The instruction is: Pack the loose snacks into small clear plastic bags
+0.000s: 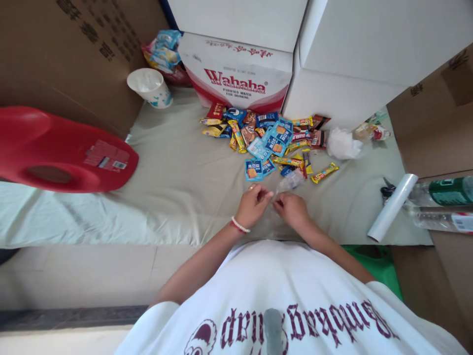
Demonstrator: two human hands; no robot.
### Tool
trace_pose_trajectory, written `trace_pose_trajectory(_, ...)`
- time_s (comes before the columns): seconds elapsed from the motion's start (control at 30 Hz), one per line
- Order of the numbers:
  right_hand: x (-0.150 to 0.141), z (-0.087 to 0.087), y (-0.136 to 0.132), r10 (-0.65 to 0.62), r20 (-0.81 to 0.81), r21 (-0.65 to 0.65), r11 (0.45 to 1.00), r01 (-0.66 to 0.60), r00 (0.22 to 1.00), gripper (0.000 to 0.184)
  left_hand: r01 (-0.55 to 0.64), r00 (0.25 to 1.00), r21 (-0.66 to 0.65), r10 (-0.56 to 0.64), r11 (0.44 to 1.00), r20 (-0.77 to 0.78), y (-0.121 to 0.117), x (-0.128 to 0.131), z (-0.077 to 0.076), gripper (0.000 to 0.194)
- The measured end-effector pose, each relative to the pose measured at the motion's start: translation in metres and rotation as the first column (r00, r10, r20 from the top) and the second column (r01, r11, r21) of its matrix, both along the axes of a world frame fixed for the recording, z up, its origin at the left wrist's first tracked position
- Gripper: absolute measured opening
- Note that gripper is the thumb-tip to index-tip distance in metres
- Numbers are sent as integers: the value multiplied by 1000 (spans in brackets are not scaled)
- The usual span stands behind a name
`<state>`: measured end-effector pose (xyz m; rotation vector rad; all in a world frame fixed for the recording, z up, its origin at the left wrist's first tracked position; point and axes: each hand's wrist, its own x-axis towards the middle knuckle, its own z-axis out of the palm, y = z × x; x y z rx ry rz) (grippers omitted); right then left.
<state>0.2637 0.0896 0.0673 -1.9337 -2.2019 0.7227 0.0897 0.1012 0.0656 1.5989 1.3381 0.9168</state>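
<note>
My left hand [254,206], with a beaded bracelet at the wrist, is closed in a pinch. My right hand [291,209] pinches close beside it, fingertips almost meeting. Between them runs the edge of a thin clear plastic bag [291,180], which lies crumpled on the cloth just beyond my right fingers. Right behind the hands is a pile of small wrapped snacks: blue square packets [254,169], yellow stick packets [325,172] and brown packets [250,134]. What the bag holds, if anything, I cannot make out.
A white Wahaha carton [240,81] stands behind the pile. Left are a red jug [66,148] lying on its side and a paper cup [151,88]. Right are white crumpled plastic [344,144], a plastic film roll [392,207], keys [387,190] and plastic bottles [449,191].
</note>
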Motion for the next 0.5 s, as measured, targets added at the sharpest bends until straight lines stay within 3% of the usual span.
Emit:
trace_pose_trajectory(0.13, -13, 6, -8, 89, 234, -92, 993, -69, 968, 26, 87, 996, -23, -87, 996, 20, 34, 29, -3, 28)
trace_pose_trajectory(0.2, -15, 10, -10, 93, 254, -99, 993, -69, 963, 27, 122, 992, -95, -119, 988, 36, 41, 35, -10, 17)
trace_pose_trajectory(0.27, -11, 15, -12, 97, 229, -69, 994, -83, 969, 26, 106, 988, -216, -78, 971, 136, 43, 35, -17, 7)
trace_pose_trajectory(0.33, -4, 18, -14, 112, 135, -37, 993, -108, 984, 17, 59, 951, -351, 54, 935, 305, 41, 29, -25, 10)
trace_pose_trajectory(0.4, 5, 18, -15, 84, -82, -44, 995, -88, 993, 17, 55, 860, -459, 191, 887, 473, 37, 23, -29, 16)
trace_pose_trajectory(0.43, 9, 17, -15, 27, -227, -62, 997, -43, 973, 26, 72, 809, -496, 240, 865, 537, 34, 21, -30, 20)
trace_pose_trajectory(0.5, 14, 13, -11, -143, -490, -125, 988, 93, 860, 38, 119, 740, -530, 280, 840, 611, 27, 19, -28, 26)
